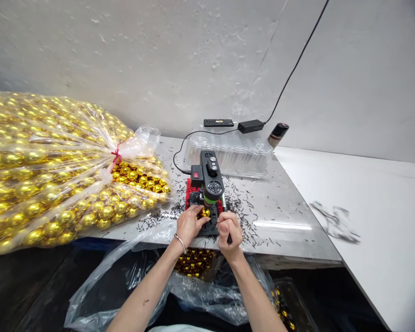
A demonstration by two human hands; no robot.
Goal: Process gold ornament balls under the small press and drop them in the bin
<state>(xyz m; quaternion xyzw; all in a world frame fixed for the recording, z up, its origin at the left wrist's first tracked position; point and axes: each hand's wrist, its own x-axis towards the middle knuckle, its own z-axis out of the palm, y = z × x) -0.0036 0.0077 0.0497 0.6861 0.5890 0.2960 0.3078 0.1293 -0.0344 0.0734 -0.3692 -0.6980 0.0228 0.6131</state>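
Observation:
My left hand (pixel 189 225), with a bracelet at its wrist, pinches a shiny gold ball (pixel 205 212) between thumb and fingers. The ball sits right beneath the head of a small black press-like machine (pixel 213 177), which has a red switch on its side. To the right, my right hand (pixel 230 234) is wrapped round the black-ended lever (pixel 224 203) of that machine. A dark base plate (pixel 210 229) and a red mat (pixel 187 196) lie under the machine. My palm and fingers partly cover the ball and the lever's grip.
A huge clear bag of gold balls (pixel 51 184) lies on the left, tied with red string. Small black scraps litter the metal table (pixel 280 235). Behind stand clear plastic trays (pixel 228 154), a power adapter (pixel 251 126) and a can (pixel 278 133). Gloves (pixel 337 221) lie right; an open plastic bag (pixel 100 286) hangs below.

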